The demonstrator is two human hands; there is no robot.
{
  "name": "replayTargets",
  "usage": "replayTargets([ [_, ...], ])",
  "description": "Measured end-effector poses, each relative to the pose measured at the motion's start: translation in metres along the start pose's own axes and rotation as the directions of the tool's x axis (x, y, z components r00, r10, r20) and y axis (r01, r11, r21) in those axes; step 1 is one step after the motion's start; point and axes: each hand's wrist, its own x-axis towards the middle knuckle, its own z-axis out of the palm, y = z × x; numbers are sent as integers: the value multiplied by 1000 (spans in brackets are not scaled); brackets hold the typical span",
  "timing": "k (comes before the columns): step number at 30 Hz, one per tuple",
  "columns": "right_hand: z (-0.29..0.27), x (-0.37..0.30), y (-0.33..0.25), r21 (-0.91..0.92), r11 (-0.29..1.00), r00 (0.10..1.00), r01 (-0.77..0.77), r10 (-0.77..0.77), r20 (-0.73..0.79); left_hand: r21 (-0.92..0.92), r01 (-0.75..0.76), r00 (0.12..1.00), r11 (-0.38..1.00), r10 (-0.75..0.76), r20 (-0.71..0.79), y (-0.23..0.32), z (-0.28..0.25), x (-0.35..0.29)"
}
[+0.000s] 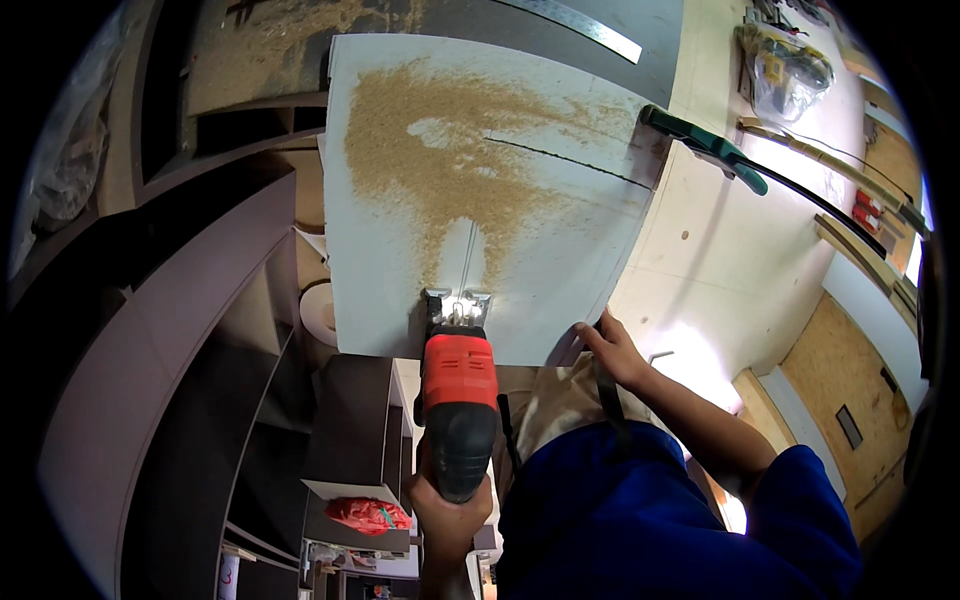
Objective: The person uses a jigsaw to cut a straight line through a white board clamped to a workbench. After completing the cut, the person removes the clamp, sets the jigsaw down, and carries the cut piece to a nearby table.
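Observation:
My left hand (pixel 448 510) is wrapped round the rear of a red and black jigsaw (pixel 460 370), seen from above. The jigsaw's metal shoe rests on a white board (pixel 385 310) near its front edge, with a bright light at the blade area. A thin cut line runs away from the shoe through brown sawdust (pixel 430 150), and another cut reaches toward the right edge. My right hand (pixel 612 348) grips the board's near right corner, thumb on top, fingers mostly hidden beneath. A green clamp (pixel 705 145) sits at the board's right edge.
Dark cabinet carcasses (pixel 200 400) stand at the left, with a red plastic bag (pixel 368 515) on a lower one. A metal ruler (pixel 580 30) lies on a grey panel beyond the board. At the far right, a clear plastic bag (pixel 785 75) holds tools.

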Motion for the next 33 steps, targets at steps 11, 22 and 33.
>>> replayTargets([
  [11,5,-4,-8,-20,993,988,118,-119,-94,-7,-1,998,1000,2,67,8,-1,5],
  [22,6,-4,-8,-21,991,986,129,-130,-100,31,16,997,999,-18,80,1,-3,2],
  [33,1,-6,-22,20,1000,1000,-9,9,26,58,-16,995,998,10,100,-3,-5,1],
])
